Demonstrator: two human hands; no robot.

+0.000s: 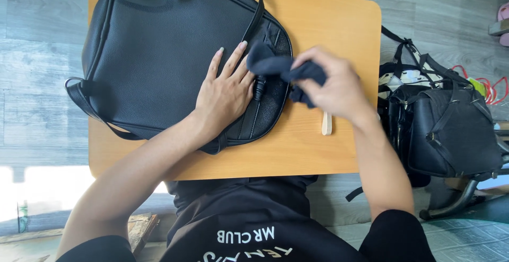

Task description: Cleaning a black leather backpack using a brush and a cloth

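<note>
Upper left to centre: black pebbled-leather backpack [159, 55] lying flat on the light wooden table [339, 23]. Centre: my left hand [225, 95] — palm down, fingers spread, pressing the backpack's lower edge. Right of centre: my right hand [336, 90], fingers pinched shut around a dark navy cloth [278, 66] touching the bag. Far right, on the floor — a second black bag [450, 129].

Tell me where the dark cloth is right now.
In the head view the dark cloth is bunched in the right hand, over the right edge of the black leather bag, beside the left hand lying flat on the bag.
</note>
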